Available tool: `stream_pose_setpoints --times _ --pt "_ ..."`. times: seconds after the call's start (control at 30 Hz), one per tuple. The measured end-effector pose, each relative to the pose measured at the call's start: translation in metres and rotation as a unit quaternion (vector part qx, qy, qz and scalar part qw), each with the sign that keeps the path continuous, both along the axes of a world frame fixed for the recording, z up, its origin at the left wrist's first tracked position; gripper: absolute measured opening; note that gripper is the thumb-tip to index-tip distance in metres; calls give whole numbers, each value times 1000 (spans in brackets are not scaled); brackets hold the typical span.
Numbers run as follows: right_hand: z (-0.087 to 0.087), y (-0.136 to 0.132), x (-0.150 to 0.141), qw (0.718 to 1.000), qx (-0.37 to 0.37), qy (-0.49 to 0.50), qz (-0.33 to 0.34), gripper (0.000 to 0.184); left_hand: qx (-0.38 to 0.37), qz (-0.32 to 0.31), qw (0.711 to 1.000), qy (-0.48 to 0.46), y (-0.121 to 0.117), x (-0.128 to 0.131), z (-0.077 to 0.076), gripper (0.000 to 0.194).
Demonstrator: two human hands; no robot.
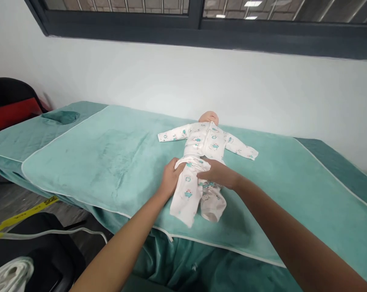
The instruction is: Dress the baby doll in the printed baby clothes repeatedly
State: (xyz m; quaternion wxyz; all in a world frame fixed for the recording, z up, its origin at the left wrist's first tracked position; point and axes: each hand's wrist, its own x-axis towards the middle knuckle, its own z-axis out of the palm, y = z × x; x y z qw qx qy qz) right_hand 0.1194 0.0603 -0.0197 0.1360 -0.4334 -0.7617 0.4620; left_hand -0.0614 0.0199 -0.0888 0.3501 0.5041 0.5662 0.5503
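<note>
A baby doll (209,117) lies on its back on the bed, dressed in a white printed top (198,140) with both sleeves spread out. White printed baby pants (188,190) cover its lower body, the waist bunched near the hem of the top. My left hand (170,176) is closed on the waist of the pants at the left side. At the other side, my right hand (215,172) is closed on the waistband, its thumb over the cloth and its other fingers partly hidden. The pant legs hang loosely toward the bed's front edge.
A light green cover (80,162) with white piping lies over the bed, which has a face hole (62,117) at the left. A white wall and dark window frame (198,32) rise behind. A black chair (43,251) with white cloth (13,275) stands front left, near a pale cable (65,231).
</note>
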Motion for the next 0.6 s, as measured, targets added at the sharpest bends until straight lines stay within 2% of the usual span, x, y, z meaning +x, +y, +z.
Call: stream_pose_setpoints --times 0.1,0.17,0.27,0.37,0.47,0.6 --pt "-8 2 -5 997 45 1 -56 18 2 13 1000 8 13 0 2 33" --pt "-12 3 -7 996 38 -2 -81 18 1 6 1000 2 24 0 4 36" --pt "-12 5 -10 994 33 -24 -97 18 0 -12 1000 -7 45 -2 4 40" --pt "-9 6 -13 991 64 -53 -109 19 2 -15 1000 -15 63 -3 0 42" --pt "-9 9 -17 984 105 -92 -107 20 3 -13 1000 -23 70 -3 -6 45" --pt "-19 18 -22 971 149 -140 -127 20 13 5 999 -31 71 -2 -10 49"
